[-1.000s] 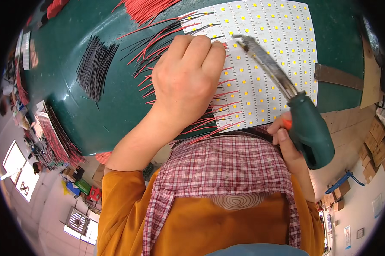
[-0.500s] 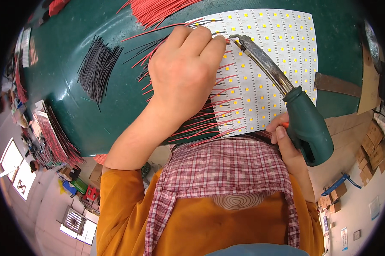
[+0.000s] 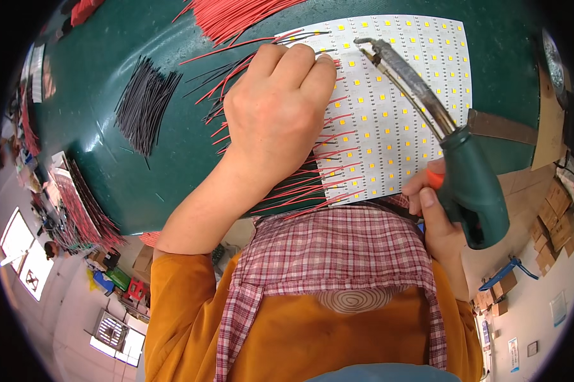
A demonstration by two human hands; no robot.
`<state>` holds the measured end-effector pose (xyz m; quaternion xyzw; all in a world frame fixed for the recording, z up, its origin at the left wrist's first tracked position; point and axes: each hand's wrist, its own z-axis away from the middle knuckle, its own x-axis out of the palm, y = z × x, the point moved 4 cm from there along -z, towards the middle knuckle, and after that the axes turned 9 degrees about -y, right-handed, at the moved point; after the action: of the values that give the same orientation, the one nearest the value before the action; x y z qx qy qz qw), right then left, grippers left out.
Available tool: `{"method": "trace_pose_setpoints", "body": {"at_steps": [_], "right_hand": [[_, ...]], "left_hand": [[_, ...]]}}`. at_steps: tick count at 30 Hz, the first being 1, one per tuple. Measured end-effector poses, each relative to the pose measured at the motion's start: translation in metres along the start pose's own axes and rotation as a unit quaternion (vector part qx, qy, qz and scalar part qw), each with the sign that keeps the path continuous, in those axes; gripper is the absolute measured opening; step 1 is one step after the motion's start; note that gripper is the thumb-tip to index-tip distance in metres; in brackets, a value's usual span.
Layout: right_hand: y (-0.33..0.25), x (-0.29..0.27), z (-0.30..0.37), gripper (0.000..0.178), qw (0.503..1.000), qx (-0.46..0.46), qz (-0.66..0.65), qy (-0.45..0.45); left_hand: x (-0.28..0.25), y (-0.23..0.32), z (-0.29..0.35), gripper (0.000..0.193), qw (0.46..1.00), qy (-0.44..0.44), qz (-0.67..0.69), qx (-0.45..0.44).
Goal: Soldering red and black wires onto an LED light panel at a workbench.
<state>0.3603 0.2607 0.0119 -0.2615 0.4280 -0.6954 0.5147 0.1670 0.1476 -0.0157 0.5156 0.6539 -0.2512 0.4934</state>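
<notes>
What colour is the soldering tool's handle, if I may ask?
The handle is dark green (head view).

My green-handled iron (image 3: 457,137) tilts over the flat white board (image 3: 398,144), red and black wires (image 3: 338,136) along its left edge.

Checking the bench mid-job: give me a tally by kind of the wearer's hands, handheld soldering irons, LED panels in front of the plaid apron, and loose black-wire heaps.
Hands: 2, left hand and right hand
Soldering iron: 1
White LED panel: 1
Loose black-wire heap: 1
Total: 5
</notes>
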Motion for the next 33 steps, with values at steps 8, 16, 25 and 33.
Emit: {"method": "trace_pose_setpoints", "body": {"at_steps": [8, 16, 25, 33], "right_hand": [[0.001, 0.003, -0.010, 0.008, 0.999, -0.028, 0.020, -0.002], [0.004, 0.007, -0.016, 0.008, 0.998, -0.047, 0.034, -0.011], [0.006, 0.007, -0.019, 0.010, 0.993, -0.059, 0.092, -0.038], [-0.006, 0.006, -0.019, 0.024, 0.999, -0.040, 0.022, 0.013]], "left_hand": [[-0.005, -0.009, -0.006, 0.018, 0.997, 0.012, 0.074, -0.030], [0.001, -0.020, -0.011, 0.017, 0.998, 0.004, 0.044, -0.037], [0.003, -0.019, -0.011, 0.016, 0.999, 0.005, 0.016, -0.029], [0.002, -0.017, -0.010, 0.016, 1.000, 0.022, 0.009, -0.021]]}}
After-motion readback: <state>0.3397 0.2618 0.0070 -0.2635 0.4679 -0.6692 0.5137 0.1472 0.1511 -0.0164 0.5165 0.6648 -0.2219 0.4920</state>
